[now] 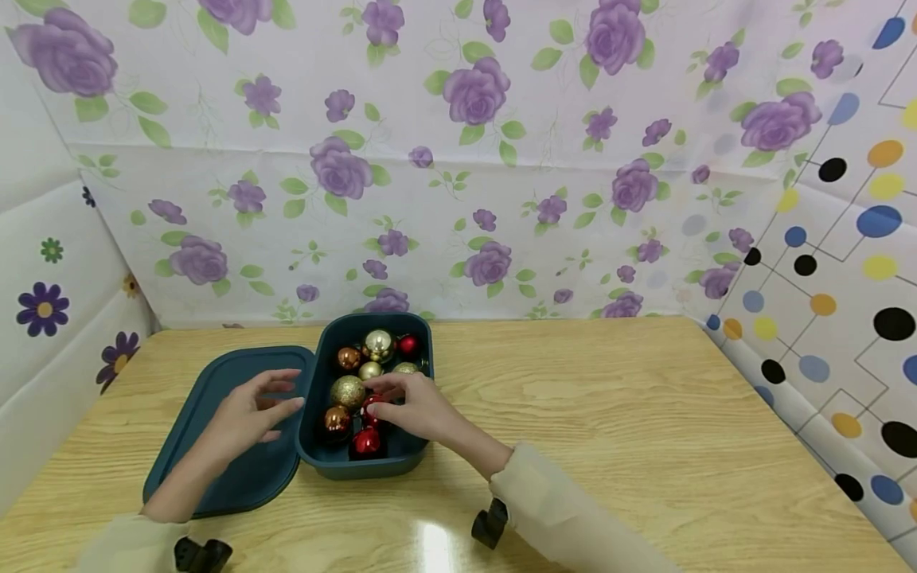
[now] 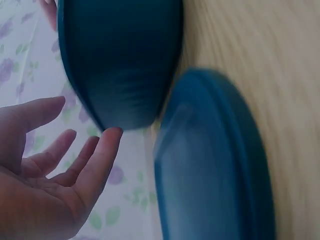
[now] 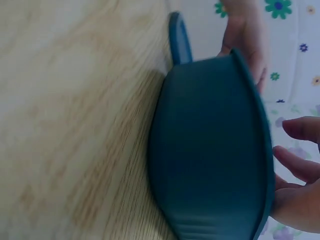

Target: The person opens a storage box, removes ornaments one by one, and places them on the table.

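A dark teal box (image 1: 313, 446) stands open on the wooden table, holding several baubles: a gold glitter one (image 1: 348, 391), copper ones (image 1: 349, 358), a shiny gold one (image 1: 378, 344) and red ones (image 1: 367, 442). Its teal lid (image 1: 215, 461) lies flat to the left, touching the box. My right hand (image 1: 380, 398) reaches into the box, finger and thumb pinching a red bauble (image 1: 371, 414). My left hand (image 1: 282, 394) hovers over the lid beside the box wall, fingers relaxed and empty. The left wrist view shows that open palm (image 2: 65, 150) near the box (image 2: 125, 60) and lid (image 2: 215, 165). The right wrist view shows the box wall (image 3: 210, 150) with my right fingers (image 3: 300, 130) above its rim.
The table (image 1: 609, 414) is light wood and bare to the right of the box. A floral sheet (image 1: 466, 199) closes the back, a flowered panel the left, and a dotted panel (image 1: 824, 302) the right. Black wrist mounts (image 1: 490, 524) sit near the front edge.
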Action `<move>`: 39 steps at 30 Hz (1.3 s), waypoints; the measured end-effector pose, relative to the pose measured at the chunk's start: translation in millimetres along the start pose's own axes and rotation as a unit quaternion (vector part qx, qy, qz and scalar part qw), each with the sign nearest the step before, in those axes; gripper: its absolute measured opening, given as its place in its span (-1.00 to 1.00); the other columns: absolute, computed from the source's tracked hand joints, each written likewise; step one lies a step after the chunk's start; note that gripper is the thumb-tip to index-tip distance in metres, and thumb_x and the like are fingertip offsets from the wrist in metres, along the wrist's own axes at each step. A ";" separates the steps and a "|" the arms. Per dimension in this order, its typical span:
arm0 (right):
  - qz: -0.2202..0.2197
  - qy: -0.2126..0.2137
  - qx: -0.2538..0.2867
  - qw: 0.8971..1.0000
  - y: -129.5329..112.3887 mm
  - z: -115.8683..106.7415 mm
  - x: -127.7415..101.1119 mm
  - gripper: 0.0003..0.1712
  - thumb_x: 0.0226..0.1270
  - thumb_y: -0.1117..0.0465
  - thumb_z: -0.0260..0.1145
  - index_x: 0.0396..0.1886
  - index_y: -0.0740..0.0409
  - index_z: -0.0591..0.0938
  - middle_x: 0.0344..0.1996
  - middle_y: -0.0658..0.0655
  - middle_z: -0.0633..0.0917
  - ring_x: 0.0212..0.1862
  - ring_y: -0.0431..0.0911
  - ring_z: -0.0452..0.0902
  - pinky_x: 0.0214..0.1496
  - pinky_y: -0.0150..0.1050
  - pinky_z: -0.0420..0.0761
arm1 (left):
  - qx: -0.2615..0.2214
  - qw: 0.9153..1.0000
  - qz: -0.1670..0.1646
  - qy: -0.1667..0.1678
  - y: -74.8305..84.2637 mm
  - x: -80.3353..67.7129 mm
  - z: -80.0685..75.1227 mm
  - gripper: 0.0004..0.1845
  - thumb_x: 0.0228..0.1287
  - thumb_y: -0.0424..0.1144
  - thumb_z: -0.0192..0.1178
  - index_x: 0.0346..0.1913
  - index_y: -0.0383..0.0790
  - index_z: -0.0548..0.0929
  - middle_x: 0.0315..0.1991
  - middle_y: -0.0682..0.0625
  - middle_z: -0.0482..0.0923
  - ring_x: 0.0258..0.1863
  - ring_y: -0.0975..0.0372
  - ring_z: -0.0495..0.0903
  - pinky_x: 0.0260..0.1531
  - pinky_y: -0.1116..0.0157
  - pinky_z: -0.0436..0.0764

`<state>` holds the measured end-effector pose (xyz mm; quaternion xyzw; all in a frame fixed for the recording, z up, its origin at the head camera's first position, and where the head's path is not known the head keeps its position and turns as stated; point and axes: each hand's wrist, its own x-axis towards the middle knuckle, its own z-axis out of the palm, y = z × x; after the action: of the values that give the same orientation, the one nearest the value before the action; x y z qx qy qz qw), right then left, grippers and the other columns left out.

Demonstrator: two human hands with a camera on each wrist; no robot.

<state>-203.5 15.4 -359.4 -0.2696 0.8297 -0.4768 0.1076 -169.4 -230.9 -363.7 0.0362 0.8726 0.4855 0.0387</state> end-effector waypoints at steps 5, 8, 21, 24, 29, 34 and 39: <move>0.017 -0.006 -0.072 0.997 1.8 1.4 9.9 -0.60 0.19 0.19 0.30 0.05 0.11 0.58 -0.05 0.12 0.61 -0.05 -0.01 0.53 -0.14 -0.34 0.51 | -0.048 0.998 -0.025 -0.025 2.5 4.0 10.7 -0.34 0.30 -0.10 0.10 0.36 -0.24 0.13 0.26 -0.37 0.12 0.12 -0.18 0.33 -0.31 0.11 0.61; 0.013 -0.006 -0.104 0.995 1.6 2.0 14.7 -0.62 0.18 0.21 0.31 0.03 0.14 0.59 -0.08 0.13 0.63 -0.10 -0.03 0.54 -0.17 -0.36 0.50 | -0.050 0.998 -0.036 -0.030 1.6 6.4 13.9 -0.37 0.31 -0.16 0.09 0.36 -0.22 0.14 0.28 -0.37 0.09 0.13 -0.18 0.31 -0.35 0.13 0.60; -0.032 -0.021 -0.276 0.961 0.2 9.2 28.1 -0.58 0.06 0.24 0.38 -0.02 0.19 0.62 -0.42 0.14 0.69 -0.34 -0.17 0.52 -0.17 -0.42 0.47 | -0.084 0.994 -0.049 -0.046 -3.8 8.6 15.8 -0.42 0.33 -0.29 0.05 0.36 -0.26 0.15 0.31 -0.42 -0.03 0.21 -0.25 0.18 -0.28 0.04 0.60; -0.024 -0.020 -0.308 0.951 -0.2 11.8 27.5 -0.59 0.04 0.22 0.40 -0.05 0.16 0.63 -0.20 0.09 0.66 -0.18 -0.14 0.54 -0.12 -0.39 0.49 | -0.084 0.994 -0.051 -0.043 -3.2 9.4 16.9 -0.42 0.32 -0.29 0.06 0.36 -0.26 0.15 0.31 -0.42 -0.02 0.21 -0.25 0.18 -0.29 0.05 0.61; -0.025 -0.021 -0.326 0.945 0.9 13.8 27.1 -0.64 0.03 0.23 0.41 -0.10 0.14 0.66 -0.32 0.04 0.64 -0.48 -0.24 0.37 -0.36 -0.46 0.36 | -0.084 0.994 -0.056 -0.039 -1.2 10.0 18.9 -0.42 0.31 -0.28 0.07 0.35 -0.25 0.17 0.31 -0.41 -0.01 0.21 -0.24 0.18 -0.29 0.05 0.61; -0.046 -0.016 -0.331 0.942 2.0 13.5 26.4 -0.66 0.04 0.21 0.41 -0.13 0.14 0.67 -0.35 0.03 0.65 -0.47 -0.25 0.35 -0.32 -0.46 0.37 | -0.090 0.993 -0.060 -0.037 -0.4 9.5 19.7 -0.42 0.31 -0.30 0.07 0.35 -0.26 0.17 0.31 -0.41 -0.02 0.22 -0.24 0.16 -0.30 0.06 0.61; -0.071 -0.006 -0.305 0.950 0.3 6.5 24.1 -0.66 0.05 0.20 0.41 -0.12 0.14 0.68 -0.38 0.03 0.68 -0.39 -0.22 0.45 -0.33 -0.46 0.36 | -0.093 0.993 -0.064 -0.034 -1.7 9.8 21.1 -0.43 0.31 -0.31 0.07 0.35 -0.25 0.18 0.31 -0.41 -0.01 0.21 -0.24 0.19 -0.30 0.05 0.61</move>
<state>-220.8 -2.5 -361.2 -0.3507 0.9135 -0.2061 -0.0088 -177.0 -212.9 -376.5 -0.0072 0.8223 0.5597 0.1024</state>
